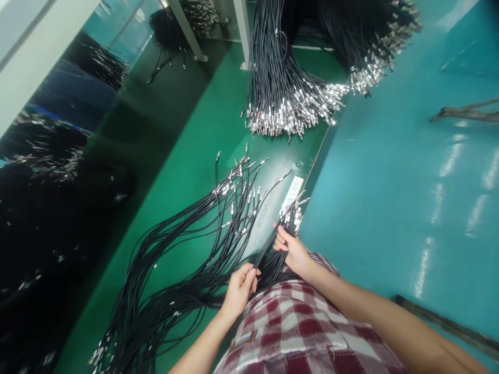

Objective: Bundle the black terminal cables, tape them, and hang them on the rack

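A bundle of black cables (275,259) with silvery metal ends lies across the front of a checked garment. My right hand (290,248) is closed around this bundle just below its metal ends (292,215). Lower and to the left, my left hand (242,288) pinches black cable from the same bundle between thumb and fingers. Beside it, a long loose spread of black cables (167,291) curves over the green bench surface, metal tips pointing up and away. Part of the held bundle is hidden behind my hands.
Thick cable bunches (273,67) with shiny ends hang over the far side. A white label strip (292,193) lies beyond my right hand. Pale metal posts (242,31) stand at the back, dark cable piles (47,140) at left. Blue-green floor (370,208) stretches right.
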### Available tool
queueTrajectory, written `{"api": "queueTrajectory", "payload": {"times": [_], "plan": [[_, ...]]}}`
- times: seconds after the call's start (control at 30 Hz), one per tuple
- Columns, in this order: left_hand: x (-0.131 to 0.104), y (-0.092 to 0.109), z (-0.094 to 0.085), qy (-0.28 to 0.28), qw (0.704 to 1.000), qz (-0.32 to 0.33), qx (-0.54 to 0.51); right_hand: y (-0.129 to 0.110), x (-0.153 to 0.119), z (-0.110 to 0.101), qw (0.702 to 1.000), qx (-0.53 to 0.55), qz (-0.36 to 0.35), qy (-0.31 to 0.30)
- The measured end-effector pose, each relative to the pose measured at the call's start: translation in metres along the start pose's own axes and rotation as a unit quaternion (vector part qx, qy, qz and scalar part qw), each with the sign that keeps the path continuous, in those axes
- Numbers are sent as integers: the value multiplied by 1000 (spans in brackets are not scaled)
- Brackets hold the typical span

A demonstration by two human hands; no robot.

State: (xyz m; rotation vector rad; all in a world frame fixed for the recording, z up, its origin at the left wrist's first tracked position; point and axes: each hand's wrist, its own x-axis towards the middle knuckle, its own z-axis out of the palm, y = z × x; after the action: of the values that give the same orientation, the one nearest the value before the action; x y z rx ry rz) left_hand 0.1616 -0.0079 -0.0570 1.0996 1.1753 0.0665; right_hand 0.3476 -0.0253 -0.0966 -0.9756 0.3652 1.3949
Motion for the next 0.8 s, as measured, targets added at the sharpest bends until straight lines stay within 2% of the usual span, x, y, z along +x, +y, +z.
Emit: {"api": "queueTrajectory", "payload": {"times": [0.1, 0.23, 0.4, 0.53, 0.6, 0.8], "plan": [[-7, -1, -7, -29, 997, -33, -61, -2, -2, 2, 1000, -4, -2, 21], [-12, -3, -12, -19, 990, -60, -127, -1, -2, 5, 999, -13, -14, 47], [-17, 0, -2, 48, 987, -25, -150, 6, 3, 4, 993, -53, -47, 90], [-20, 6, 3, 118, 981, -22, -150, 8, 4, 2, 992, -61, -57, 90], [-18, 7, 2, 134, 981, -24, -140, 7, 4, 2, 993, -65, -51, 85], [-16, -2, -3, 51, 996, -18, -71, 4, 4, 5, 995, -45, -40, 75]]}}
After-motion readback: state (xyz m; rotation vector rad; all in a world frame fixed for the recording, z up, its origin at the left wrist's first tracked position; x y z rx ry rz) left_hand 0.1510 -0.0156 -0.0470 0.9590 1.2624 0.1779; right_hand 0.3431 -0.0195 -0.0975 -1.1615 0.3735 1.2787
